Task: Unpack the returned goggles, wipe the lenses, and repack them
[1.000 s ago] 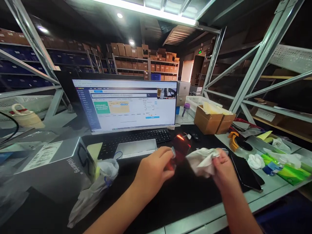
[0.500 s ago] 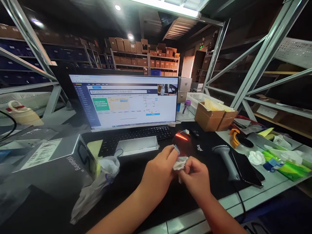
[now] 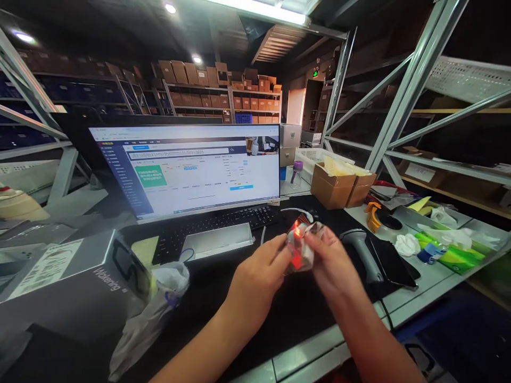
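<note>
Both my hands meet in front of the keyboard around a crumpled white wipe (image 3: 306,256). My left hand (image 3: 257,279) is closed, its thumb and fingers pinching the left side. On the right side, my right hand (image 3: 333,255) is closed too, thumb pressed on top. Red light falls across the wipe and on something shiny at its upper edge; whether a small object lies inside, I cannot make out. A grey handheld scanner (image 3: 365,255) lies right of my right hand, beside a black phone (image 3: 393,263). An open white tray-like box (image 3: 217,242) sits left of the hands.
A monitor (image 3: 191,175) stands behind the keyboard (image 3: 215,226). To the left are a grey box (image 3: 67,282) and a plastic bag (image 3: 147,319). Cardboard boxes (image 3: 333,186), an orange tape dispenser (image 3: 374,217) and a green tissue pack (image 3: 455,252) are at the right.
My right hand has turned and risen, spreading the wipe between both hands. Red light now lands on it. The whole view has shifted, so the surroundings sit further left.
</note>
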A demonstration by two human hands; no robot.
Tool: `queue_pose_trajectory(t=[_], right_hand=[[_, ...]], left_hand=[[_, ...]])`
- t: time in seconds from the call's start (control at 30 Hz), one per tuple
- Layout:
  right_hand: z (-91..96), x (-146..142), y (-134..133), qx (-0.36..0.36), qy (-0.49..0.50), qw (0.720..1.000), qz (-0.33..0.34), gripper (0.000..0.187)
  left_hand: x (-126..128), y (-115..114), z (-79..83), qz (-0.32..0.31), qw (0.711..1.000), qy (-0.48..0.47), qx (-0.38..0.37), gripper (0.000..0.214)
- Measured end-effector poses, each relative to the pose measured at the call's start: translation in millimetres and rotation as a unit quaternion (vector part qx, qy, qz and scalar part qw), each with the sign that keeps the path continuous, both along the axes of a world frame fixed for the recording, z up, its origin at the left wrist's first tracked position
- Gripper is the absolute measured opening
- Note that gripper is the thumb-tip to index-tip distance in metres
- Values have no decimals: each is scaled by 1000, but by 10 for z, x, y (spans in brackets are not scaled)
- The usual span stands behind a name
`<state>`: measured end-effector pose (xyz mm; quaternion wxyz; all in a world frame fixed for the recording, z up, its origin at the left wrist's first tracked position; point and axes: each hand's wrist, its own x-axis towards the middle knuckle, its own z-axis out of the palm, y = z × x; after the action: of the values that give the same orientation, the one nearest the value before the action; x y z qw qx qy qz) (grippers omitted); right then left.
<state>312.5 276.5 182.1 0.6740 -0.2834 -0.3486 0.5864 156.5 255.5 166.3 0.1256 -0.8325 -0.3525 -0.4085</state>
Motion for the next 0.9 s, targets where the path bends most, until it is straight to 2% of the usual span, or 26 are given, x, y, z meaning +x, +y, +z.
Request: queue_pose_trajectory(t=[0.1, 0.17, 0.27, 0.33, 0.43, 0.57, 0.67, 0.73, 0.8, 0.9], right_hand=[[-207, -233, -185, 24, 29, 999, -35, 55], [-223, -266, -210, 28, 50, 997, -48, 54], [-15, -120, -79, -21, 91, 996, 10, 42], [168, 7, 35, -68, 121, 989, 50, 41], [267, 30, 87, -99, 156, 981, 65, 44], [3, -257, -83, -13, 150, 989, 4, 36], [-137, -357, -147, 33, 127, 991, -30, 45], [-74, -266, -77, 9, 128, 992, -8, 42], [65, -109, 50, -45, 148, 988, 24, 37], [199, 28, 167, -95, 172, 979, 51, 40]], left_hand=[[13, 33, -32, 24, 999, -22, -8, 28], [18, 57, -38, 18, 1000, -22, -4, 22], [6, 90, -30, -11, 999, 2, 37, 22], [-7, 107, -32, -23, 998, 21, 62, 26], [-14, 122, -66, 2, 996, 39, 86, 31], [8, 105, -108, 52, 996, 12, 73, 26], [27, 81, -90, 44, 998, -23, 36, 29], [34, 81, -65, 19, 999, -23, 27, 32], [34, 98, -48, -5, 999, -6, 31, 33], [24, 130, -61, 0, 998, 21, 52, 32]])
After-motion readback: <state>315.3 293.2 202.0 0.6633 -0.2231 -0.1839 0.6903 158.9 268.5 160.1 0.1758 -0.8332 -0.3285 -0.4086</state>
